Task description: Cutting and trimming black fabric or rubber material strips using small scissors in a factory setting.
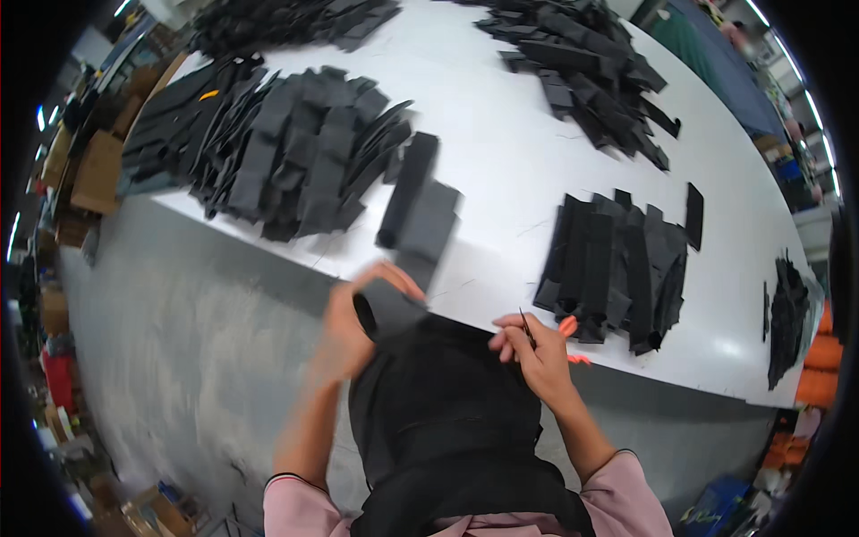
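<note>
My left hand [351, 322], a little blurred, is closed on a dark grey fabric strip [394, 309] that curls over beside the fingers. The strip hangs at the table's front edge, above the black apron on my lap. My right hand [539, 360] is closed around small scissors [567, 326] with orange handles; their dark, thin blades point up and away past the fingers. Just beyond my left hand, a black strip and a grey strip [427, 224] lie partly overlapped on the table.
On the white table [488, 170], a large row of black and grey strips [313, 157] lies to the left and a smaller stack [617, 264] to the right. More black strips [591, 72] are heaped at the back. Cardboard boxes [98, 170] stand beyond the left side.
</note>
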Demonstrator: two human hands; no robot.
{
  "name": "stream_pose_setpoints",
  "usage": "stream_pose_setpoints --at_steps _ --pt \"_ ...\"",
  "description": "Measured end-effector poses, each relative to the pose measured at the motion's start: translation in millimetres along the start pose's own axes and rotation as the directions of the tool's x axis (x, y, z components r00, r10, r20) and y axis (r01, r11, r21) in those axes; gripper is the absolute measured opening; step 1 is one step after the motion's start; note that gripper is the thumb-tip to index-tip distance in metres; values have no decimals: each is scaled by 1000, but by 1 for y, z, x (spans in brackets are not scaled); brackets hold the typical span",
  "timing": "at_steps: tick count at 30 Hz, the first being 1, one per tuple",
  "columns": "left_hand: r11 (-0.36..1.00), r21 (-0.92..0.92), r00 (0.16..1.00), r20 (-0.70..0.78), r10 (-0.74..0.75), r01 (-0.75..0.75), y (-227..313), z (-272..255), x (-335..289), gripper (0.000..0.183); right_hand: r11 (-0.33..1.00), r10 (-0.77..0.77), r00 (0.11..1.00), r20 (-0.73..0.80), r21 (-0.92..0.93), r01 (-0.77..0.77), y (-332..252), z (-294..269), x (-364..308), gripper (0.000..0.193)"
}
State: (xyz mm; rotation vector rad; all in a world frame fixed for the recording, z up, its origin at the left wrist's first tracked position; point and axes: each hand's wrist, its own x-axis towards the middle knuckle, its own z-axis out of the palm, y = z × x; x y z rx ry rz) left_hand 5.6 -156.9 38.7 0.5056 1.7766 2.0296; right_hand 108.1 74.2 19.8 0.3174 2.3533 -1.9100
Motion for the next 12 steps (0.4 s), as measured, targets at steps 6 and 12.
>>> stream_pose_setpoints --at_steps 6,12 --pt "237 963 898 -217 384 132 16 -40 56 29 809 -412 866 -285 -552 204 -1 -43 32 25" --pt "344 938 902 -113 416 -41 -21 23 24 37 689 -131 874 -468 -677 -259 44 -76 54 63"
